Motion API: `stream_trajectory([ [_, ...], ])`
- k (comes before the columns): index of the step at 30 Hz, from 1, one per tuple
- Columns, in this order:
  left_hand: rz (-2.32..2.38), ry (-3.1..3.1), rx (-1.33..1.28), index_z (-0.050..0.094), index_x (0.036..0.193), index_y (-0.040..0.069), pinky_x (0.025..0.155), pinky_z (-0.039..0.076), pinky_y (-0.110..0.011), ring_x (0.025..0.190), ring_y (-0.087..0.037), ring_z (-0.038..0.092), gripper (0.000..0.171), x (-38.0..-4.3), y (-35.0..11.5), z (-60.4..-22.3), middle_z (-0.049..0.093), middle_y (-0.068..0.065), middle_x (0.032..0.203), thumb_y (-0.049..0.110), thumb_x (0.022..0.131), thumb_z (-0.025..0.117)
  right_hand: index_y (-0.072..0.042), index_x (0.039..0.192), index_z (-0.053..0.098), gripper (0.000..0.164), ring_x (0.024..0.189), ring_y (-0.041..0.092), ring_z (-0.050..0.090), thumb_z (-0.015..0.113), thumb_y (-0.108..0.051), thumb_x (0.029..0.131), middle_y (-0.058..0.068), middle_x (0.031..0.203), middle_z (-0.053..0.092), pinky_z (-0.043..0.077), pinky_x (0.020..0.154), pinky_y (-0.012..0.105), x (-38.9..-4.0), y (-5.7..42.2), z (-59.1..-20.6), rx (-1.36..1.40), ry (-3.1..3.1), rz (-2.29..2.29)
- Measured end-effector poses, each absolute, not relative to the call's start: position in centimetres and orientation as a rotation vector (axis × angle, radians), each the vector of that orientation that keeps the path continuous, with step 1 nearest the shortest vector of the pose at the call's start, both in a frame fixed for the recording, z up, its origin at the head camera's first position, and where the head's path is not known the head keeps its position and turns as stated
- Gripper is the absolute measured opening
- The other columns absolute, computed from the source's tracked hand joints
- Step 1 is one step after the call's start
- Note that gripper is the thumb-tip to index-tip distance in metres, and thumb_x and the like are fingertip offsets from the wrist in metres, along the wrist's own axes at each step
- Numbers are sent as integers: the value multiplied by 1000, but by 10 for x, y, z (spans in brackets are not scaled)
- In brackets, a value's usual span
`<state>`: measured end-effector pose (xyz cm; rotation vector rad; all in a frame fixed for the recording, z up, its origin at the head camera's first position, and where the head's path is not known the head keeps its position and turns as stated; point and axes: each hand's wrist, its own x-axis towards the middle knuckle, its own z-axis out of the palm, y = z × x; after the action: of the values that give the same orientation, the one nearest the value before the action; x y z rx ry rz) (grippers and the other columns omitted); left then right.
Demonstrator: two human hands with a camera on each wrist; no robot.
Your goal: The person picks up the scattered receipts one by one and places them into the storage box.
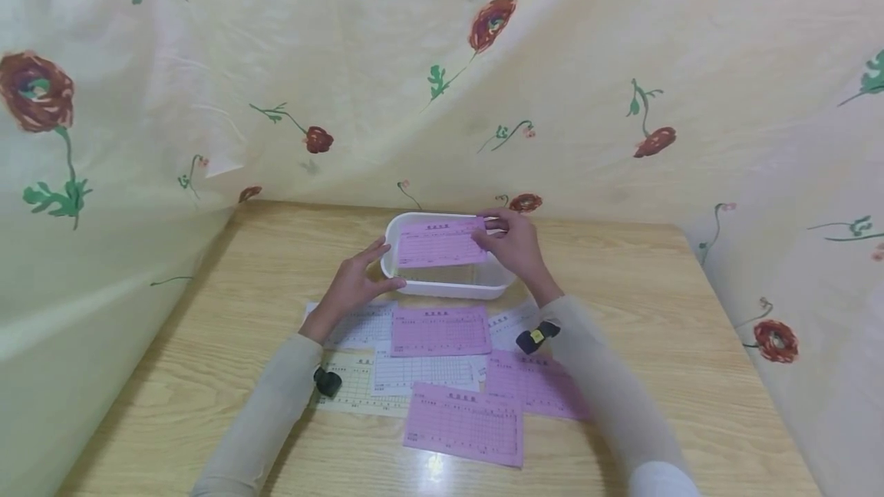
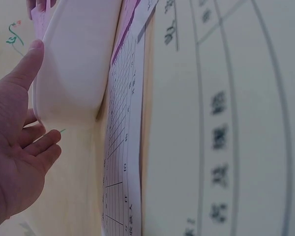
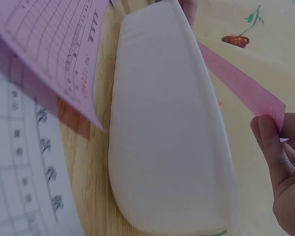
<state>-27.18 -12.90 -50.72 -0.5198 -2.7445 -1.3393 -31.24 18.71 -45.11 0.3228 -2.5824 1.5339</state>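
Observation:
My right hand (image 1: 512,248) pinches the right end of a pink printed slip (image 1: 438,244) between thumb and fingers. The slip is over the white plastic tub (image 1: 452,290), and in the right wrist view its pink edge (image 3: 246,91) shows beyond the tub's rim. At the tub's left end, my left hand (image 1: 352,281) holds the corner. Its thumb (image 2: 29,61) lies on the rim in the left wrist view, the other fingers bent around the end. Inside the tub, beneath the slip, something pale yellowish (image 1: 442,274) partly shows.
Several printed slips lie overlapping in front of the tub: pink ones (image 1: 442,332) (image 1: 463,424) (image 1: 528,382), white ones (image 1: 424,372) and a pale yellow one (image 1: 355,382). The wooden table (image 1: 656,313) meets a flowered cloth (image 1: 387,60) behind and at both sides.

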Motion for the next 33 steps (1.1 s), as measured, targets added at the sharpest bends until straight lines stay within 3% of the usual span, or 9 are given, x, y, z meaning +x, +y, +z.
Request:
stream_trajectory([
  [9, -1351, -2746, -541, 48, 150, 1, 125, 26, -50, 152, -34, 29, 89, -269, -129, -507, 31, -16, 165, 43, 81, 86, -4, 125, 67, 36, 100, 32, 73, 77, -5, 90, 18, 118, 71, 64, 78, 36, -308, 174, -458, 363, -2618, 1569],
  [33, -1313, -2757, -545, 47, 151, 2, 125, 26, -49, 153, -34, 28, 88, -264, -136, -509, 31, -15, 165, 43, 83, 85, 3, 123, 68, 40, 100, 32, 74, 81, -11, 88, 18, 117, 74, 63, 84, 39, -311, 165, -471, 448, -2712, 1338],
])
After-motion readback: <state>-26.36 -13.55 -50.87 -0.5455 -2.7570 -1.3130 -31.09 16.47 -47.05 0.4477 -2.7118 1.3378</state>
